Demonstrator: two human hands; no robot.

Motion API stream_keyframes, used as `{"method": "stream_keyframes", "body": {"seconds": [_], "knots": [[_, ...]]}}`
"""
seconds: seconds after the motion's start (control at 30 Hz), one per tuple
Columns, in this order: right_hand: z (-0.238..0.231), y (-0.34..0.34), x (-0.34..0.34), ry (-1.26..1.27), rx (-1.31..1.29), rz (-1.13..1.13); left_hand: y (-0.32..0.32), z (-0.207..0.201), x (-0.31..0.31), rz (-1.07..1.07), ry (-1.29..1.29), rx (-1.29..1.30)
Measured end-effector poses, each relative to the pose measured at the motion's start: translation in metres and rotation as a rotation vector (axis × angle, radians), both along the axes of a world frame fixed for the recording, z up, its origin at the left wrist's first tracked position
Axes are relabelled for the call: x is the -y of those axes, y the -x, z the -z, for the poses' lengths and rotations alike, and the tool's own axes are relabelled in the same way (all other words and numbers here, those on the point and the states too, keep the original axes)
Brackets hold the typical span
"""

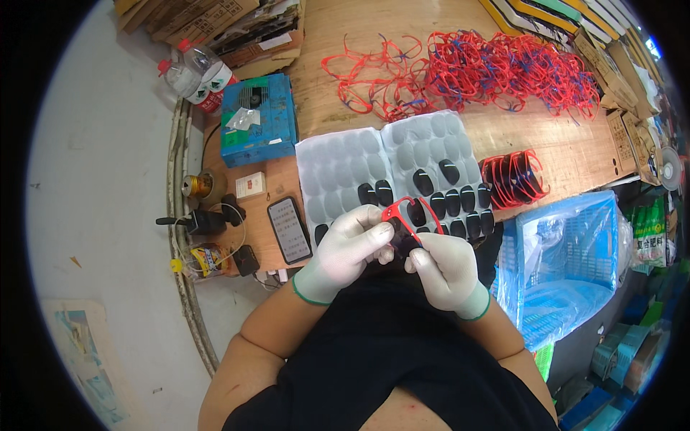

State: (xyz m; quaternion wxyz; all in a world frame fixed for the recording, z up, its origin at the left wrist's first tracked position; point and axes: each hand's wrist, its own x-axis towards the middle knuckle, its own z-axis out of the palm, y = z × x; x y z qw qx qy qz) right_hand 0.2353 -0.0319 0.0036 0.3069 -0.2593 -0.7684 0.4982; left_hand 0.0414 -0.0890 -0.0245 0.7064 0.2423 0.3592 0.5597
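A red eyewear frame (394, 211) is held between both gloved hands near the close edge of a grey moulded tray (343, 161), its long axis slanting from upper left to lower right, with a dark lens (405, 246) at its front (whether fully seated cannot be told). The upper-left end is pinched by the fingers of the left hand (345, 251), and the lower-right end by those of the right hand (451, 274), so neither is nearer. Just beyond them, oval black pieces (422, 182) are seated in the tray's hollows on the desk (316, 100).
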Motion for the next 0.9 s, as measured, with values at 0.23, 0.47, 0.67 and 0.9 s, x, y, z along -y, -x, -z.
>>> {"method": "stream_keyframes", "body": {"seconds": [0.23,0.47,0.67,0.9], "knots": [[-0.001,0.005,-0.004,-0.388,0.035,0.078,-0.007,-0.009,0.001,-0.047,0.099,-0.207],[-0.005,0.002,-0.003,-0.205,0.075,-0.005,0.0,-0.02,0.005,-0.035,0.084,-0.4],[-0.001,-0.011,-0.003,-0.033,0.132,-0.048,-0.009,-0.033,0.014,-0.045,-0.012,-0.518],[-0.001,-0.005,-0.003,0.118,0.059,0.035,-0.007,-0.024,0.013,0.005,-0.094,-0.421]]}}
